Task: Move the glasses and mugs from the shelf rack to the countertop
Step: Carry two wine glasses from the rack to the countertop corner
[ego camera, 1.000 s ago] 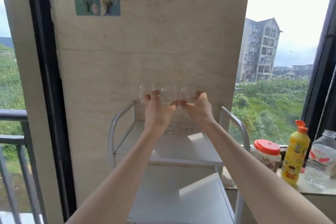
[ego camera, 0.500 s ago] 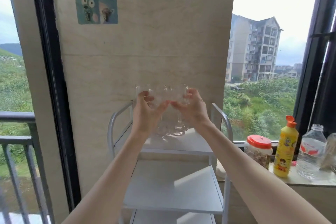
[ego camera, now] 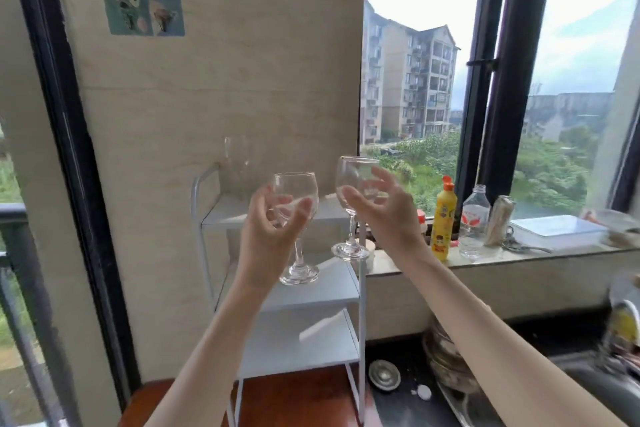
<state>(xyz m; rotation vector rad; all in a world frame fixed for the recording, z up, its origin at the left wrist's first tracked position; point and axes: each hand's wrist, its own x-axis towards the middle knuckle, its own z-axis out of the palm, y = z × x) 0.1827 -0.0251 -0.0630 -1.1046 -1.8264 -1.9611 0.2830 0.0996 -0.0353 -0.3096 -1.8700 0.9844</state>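
Note:
My left hand grips the bowl of a clear wine glass, held upright in the air in front of the white shelf rack. My right hand grips a second clear wine glass, slightly higher and to the right, near the rack's right edge. Another clear glass stands at the back of the rack's top shelf against the wall. The dark countertop lies low right of the rack.
A window ledge on the right carries a yellow bottle, a water bottle and a white tray. Stacked metal dishes and a small lid sit on the counter. A brown wooden surface is under the rack.
Both hands lifted the two wine glasses off the top shelf and drew them toward me and to the right. The view swung right and down, showing the ledge and counter.

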